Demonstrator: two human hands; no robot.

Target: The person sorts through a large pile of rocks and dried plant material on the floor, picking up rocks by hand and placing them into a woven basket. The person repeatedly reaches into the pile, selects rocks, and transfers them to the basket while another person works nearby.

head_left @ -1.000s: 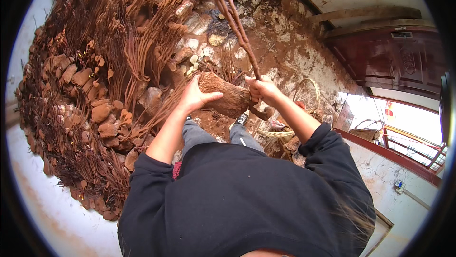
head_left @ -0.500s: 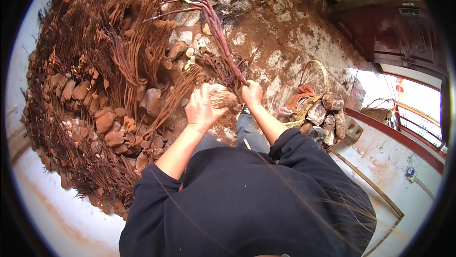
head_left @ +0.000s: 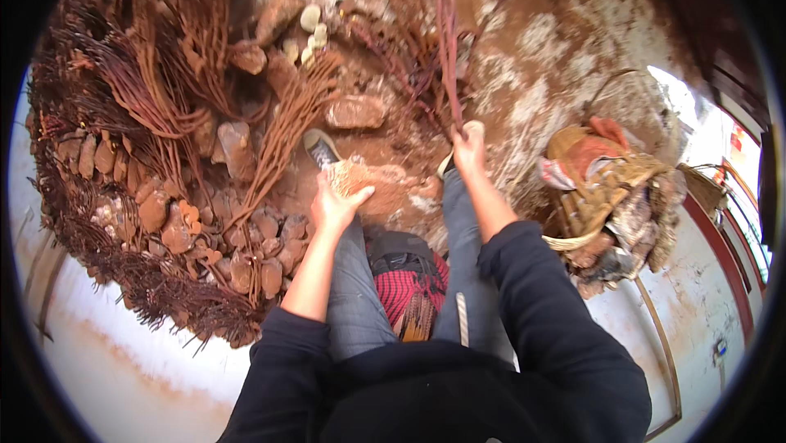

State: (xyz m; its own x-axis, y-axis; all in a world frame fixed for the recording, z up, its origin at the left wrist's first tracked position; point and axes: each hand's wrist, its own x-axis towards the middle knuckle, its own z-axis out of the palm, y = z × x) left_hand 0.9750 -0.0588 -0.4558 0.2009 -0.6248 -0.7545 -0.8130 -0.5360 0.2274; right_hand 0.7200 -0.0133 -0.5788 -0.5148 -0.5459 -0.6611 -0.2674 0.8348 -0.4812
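head: worn fisheye | faces steeply down over lap and legs | close | single view, rim bends

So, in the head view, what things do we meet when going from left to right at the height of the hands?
Heap of muddy roots with long stems → left hand on a pale root chunk → right hand gripping reddish stems → woven basket.
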